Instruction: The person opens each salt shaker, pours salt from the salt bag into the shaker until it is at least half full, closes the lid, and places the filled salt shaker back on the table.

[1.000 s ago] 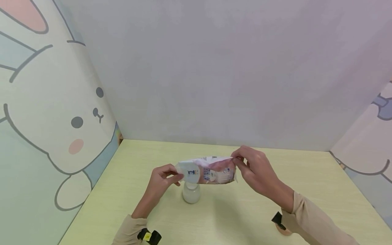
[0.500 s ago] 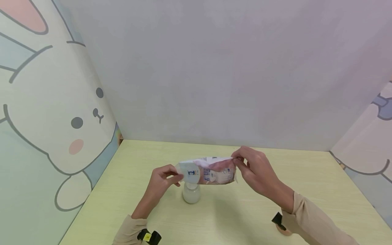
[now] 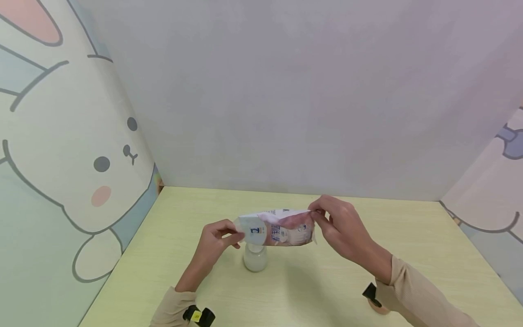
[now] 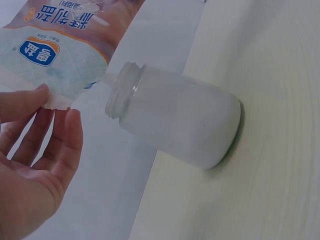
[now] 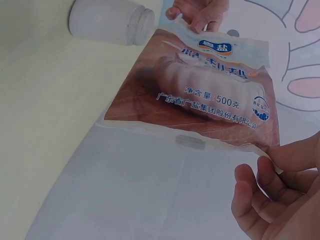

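Observation:
A salt bag (image 3: 282,231), printed in pale blue and brown-pink, is held tilted above a glass jar (image 3: 255,261). My left hand (image 3: 216,240) pinches the bag's pale blue end with thumb and fingers. At the other end my right hand (image 3: 343,227) pinches an upper corner, seen close in the right wrist view. The jar stands upright and uncapped on the table, with white contents filling most of it in the left wrist view. There, a bag corner (image 4: 90,85) meets the jar's mouth (image 4: 125,90), with a whitish blur between them.
A small round orange-pink object (image 3: 380,309) lies on the table, partly hidden under my right sleeve (image 3: 416,290). The pale yellow table (image 3: 196,204) ends at a grey back wall (image 3: 286,113). Cartoon-printed panels (image 3: 61,181) flank both sides.

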`<act>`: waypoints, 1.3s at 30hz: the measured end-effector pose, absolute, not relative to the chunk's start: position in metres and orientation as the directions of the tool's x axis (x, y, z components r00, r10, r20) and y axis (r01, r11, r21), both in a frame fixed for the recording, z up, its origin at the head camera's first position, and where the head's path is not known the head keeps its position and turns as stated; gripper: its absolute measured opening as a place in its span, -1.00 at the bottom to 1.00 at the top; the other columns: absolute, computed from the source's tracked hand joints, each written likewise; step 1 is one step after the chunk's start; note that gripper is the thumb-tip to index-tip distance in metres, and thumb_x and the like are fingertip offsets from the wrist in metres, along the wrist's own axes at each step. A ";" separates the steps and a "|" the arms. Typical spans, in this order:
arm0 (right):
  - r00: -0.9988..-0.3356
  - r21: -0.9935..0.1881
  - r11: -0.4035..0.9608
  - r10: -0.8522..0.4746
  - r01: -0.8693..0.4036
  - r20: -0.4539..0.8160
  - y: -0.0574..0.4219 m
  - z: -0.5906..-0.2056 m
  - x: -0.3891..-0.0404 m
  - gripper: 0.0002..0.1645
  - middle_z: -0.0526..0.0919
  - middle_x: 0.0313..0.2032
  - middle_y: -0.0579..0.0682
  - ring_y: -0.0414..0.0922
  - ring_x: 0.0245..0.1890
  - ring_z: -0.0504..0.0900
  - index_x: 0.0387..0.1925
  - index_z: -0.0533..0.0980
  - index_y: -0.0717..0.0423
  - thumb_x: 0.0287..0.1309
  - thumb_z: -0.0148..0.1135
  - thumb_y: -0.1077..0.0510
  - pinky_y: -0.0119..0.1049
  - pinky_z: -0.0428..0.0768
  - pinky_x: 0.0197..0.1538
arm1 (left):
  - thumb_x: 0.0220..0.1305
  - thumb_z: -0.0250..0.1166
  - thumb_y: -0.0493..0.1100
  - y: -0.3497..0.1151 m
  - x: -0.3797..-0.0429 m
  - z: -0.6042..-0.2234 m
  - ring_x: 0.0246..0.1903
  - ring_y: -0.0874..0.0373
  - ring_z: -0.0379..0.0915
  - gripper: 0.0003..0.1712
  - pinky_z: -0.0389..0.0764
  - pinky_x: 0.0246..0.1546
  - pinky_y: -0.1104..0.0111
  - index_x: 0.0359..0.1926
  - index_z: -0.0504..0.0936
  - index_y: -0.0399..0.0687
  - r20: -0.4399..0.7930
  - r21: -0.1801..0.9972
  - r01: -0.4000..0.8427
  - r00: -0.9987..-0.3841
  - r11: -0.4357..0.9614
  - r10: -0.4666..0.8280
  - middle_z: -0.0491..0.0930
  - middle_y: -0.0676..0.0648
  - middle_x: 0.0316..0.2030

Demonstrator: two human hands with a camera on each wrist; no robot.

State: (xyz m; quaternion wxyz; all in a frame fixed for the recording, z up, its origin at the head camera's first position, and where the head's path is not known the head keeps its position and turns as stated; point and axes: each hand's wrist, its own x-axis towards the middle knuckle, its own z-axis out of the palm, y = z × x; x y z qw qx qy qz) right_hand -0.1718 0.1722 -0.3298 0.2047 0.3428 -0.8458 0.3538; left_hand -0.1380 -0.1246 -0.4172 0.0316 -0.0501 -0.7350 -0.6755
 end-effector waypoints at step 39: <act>-0.687 -0.463 0.516 -0.436 -0.720 0.582 0.172 -0.327 -0.170 -0.71 0.53 -0.45 -0.21 -0.30 -0.54 0.36 -0.42 0.56 0.05 0.04 0.16 0.50 -0.46 0.35 -0.59 | 0.13 0.36 -0.33 -0.124 -0.137 -0.416 -0.35 -0.22 0.53 -0.89 0.68 -0.40 0.19 -0.35 0.61 -0.32 0.137 0.988 0.140 -0.989 0.072 0.048 0.57 -0.23 -0.35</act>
